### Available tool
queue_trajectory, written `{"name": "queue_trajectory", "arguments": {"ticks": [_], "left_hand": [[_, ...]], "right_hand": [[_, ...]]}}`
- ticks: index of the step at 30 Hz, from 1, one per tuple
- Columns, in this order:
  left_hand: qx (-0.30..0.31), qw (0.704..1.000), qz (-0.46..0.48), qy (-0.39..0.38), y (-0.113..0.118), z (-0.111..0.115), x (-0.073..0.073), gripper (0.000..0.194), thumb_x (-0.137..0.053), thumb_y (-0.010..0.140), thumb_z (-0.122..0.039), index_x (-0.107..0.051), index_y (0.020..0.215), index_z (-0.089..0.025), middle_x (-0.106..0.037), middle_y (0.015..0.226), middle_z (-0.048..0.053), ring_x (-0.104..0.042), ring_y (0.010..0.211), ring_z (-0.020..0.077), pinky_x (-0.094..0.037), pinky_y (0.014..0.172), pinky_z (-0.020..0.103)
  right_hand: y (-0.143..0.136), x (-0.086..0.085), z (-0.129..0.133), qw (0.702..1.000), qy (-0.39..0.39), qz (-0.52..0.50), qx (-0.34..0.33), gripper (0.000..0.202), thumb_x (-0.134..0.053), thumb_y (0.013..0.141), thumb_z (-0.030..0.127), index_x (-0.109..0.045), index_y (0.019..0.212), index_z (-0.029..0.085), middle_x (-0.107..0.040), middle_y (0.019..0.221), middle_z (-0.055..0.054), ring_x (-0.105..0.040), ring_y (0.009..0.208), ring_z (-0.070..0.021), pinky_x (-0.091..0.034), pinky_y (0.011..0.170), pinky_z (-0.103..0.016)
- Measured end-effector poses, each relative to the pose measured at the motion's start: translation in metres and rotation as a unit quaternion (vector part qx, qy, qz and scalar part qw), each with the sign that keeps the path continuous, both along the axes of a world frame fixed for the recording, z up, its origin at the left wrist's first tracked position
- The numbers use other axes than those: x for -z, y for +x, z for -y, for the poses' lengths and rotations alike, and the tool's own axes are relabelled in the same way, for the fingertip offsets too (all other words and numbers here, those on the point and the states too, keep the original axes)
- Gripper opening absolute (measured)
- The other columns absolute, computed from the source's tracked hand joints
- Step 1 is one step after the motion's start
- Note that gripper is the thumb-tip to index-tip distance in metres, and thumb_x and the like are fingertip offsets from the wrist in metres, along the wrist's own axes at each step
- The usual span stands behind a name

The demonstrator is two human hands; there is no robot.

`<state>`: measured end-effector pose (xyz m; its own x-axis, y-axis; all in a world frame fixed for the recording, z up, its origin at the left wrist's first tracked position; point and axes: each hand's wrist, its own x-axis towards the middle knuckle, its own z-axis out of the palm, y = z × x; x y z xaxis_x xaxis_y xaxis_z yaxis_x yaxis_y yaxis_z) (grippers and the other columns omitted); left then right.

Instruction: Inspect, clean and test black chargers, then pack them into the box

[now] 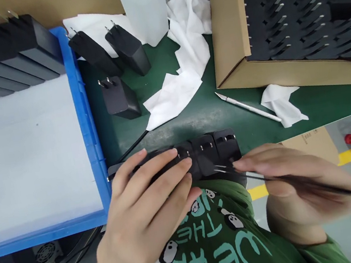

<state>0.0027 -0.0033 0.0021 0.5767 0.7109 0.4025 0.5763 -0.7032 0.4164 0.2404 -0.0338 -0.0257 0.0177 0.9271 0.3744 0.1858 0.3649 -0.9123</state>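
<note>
left hand (148,211) flat on adapters (199,156)

Single view, head-mounted. Looks forward and steeply down from above the wearer's chest, close to both hands at the near edge of the green bench top (193,115). Frame reaches from the blue crate (88,118) at left to the cardboard box (229,29) at right; floor shows lower right.

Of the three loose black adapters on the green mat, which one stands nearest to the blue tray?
The front adapter, alone below the other two, beside the blue tray.
</note>
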Motion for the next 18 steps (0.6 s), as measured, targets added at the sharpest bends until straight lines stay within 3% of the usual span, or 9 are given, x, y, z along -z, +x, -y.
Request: {"name": "queue_trajectory", "arguments": {"ticks": [6,18], "left_hand": [[-0.001,0.999,0.036,-0.007,-0.001,0.003,0.011,0.014,-0.078,0.08,-0.007,-0.075,0.092,-0.012,-0.079,0.102,0.003,-0.067,0.112,0.0238,-0.045,0.109,0.047],[-0.022,0.998,0.044,-0.041,-0.002,0.003,0.012,0.011,-0.076,0.084,-0.009,-0.075,0.092,-0.016,-0.079,0.1,-0.003,-0.067,0.111,0.0176,-0.043,0.112,0.041]], "right_hand": [[-0.015,0.005,-0.015,0.997,0.027,0.004,-0.079,0.032,-0.068,0.084,0.003,-0.07,0.114,0.015,-0.078,0.098,-0.008,-0.074,0.086,-0.0214,-0.062,0.072,-0.035],[-0.022,0.006,-0.015,1.0,0.02,0.003,-0.011,0.025,-0.073,0.083,0.009,-0.074,0.106,0.018,-0.079,0.094,-0.005,-0.073,0.077,-0.0204,-0.062,0.064,-0.034]]}}
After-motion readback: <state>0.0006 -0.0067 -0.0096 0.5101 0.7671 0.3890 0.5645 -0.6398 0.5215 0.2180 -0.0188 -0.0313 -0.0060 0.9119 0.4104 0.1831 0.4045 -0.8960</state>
